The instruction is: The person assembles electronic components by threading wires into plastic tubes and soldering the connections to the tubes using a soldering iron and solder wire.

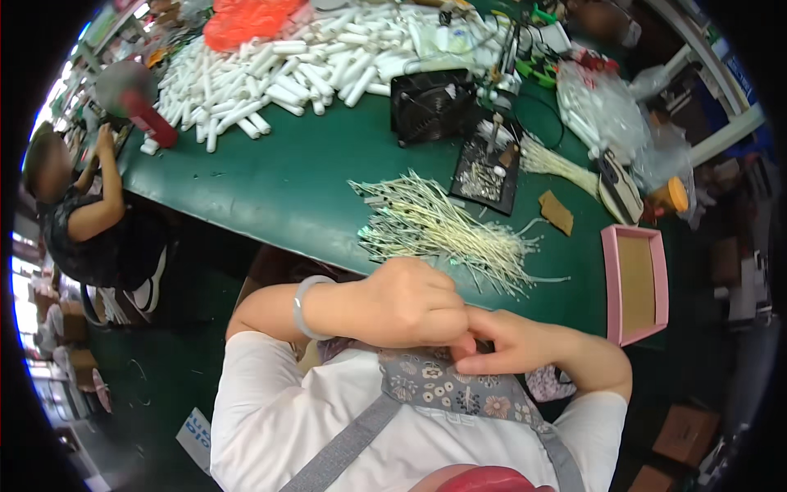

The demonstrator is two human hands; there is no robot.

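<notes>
The person's two hands meet close in front of the body, over the grey flowered apron (pixel 438 384), at the near edge of the green surface (pixel 246 180). The left hand (pixel 406 303) is closed like a fist, its fingers folded together; the right hand (pixel 512 340) comes from three o'clock, and its thumb and forefinger stand a little apart around the fingertips of the left. Whether some small thing is pinched between them I cannot tell, because the knuckles cover this place. The loose pile of thin pale wires (pixel 443 234) lies on the surface just beyond the hands, at twelve o'clock, and no finger can be seen gripping it. Farther along almost the same direction is the black tray (pixel 502 201) with small metal pieces; the brown scrap (pixel 557 212) lies toward one o'clock, the pink box (pixel 615 283) between two and three, and the heap of white tubes (pixel 287 74) at eleven. I judge that the step in hand is some fine finger work near the chest, not a reach to the pile. Any move to the wires would call for separating the hands, opening the fingers and lifting one strand gently, since the strands look tangled.
</notes>
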